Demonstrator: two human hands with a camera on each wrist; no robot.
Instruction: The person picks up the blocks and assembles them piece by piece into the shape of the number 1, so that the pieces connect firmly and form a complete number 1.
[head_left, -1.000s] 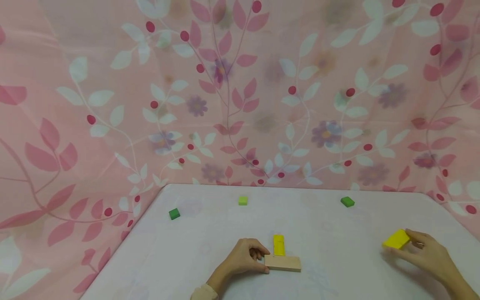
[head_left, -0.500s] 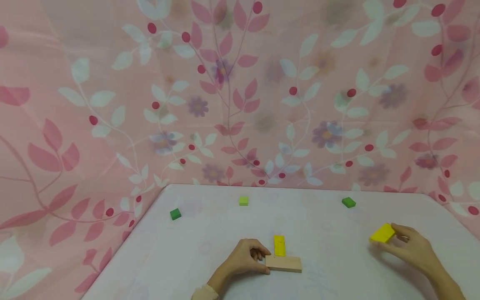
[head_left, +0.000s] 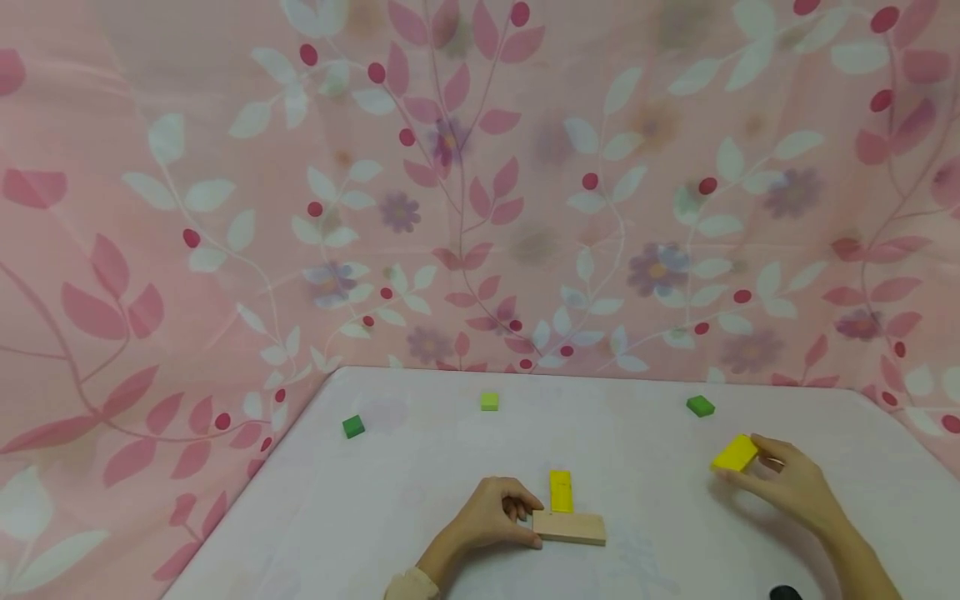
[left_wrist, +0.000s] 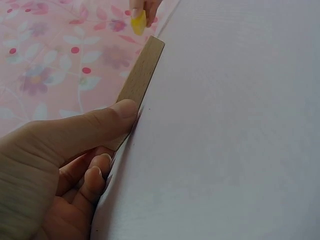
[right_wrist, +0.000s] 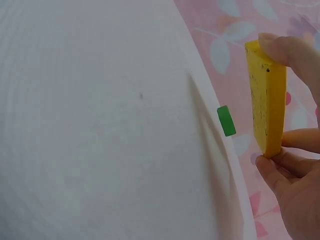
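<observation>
My left hand (head_left: 491,514) pinches the left end of a plain wooden block (head_left: 570,527) between thumb and fingers. That block lies on the table, and a yellow block (head_left: 561,491) stretches away from its far side, the two seeming to touch. In the left wrist view the thumb presses along the wooden block (left_wrist: 142,75). Over on the right, my right hand (head_left: 791,483) holds a second yellow block (head_left: 736,454) above the table. The right wrist view shows this yellow block (right_wrist: 267,100) gripped by its two ends, with dark scuffs along its edges.
A dark green block (head_left: 353,427) lies at the far left of the white table (head_left: 420,467). Near the back edge sit a light green block (head_left: 490,402) and a green block (head_left: 701,406). Part of a black object (head_left: 785,593) shows at the bottom right.
My right hand has carried its yellow block leftward and slightly farther from me. A black object has come into view at the bottom edge. The left hand stays on the wooden block.
</observation>
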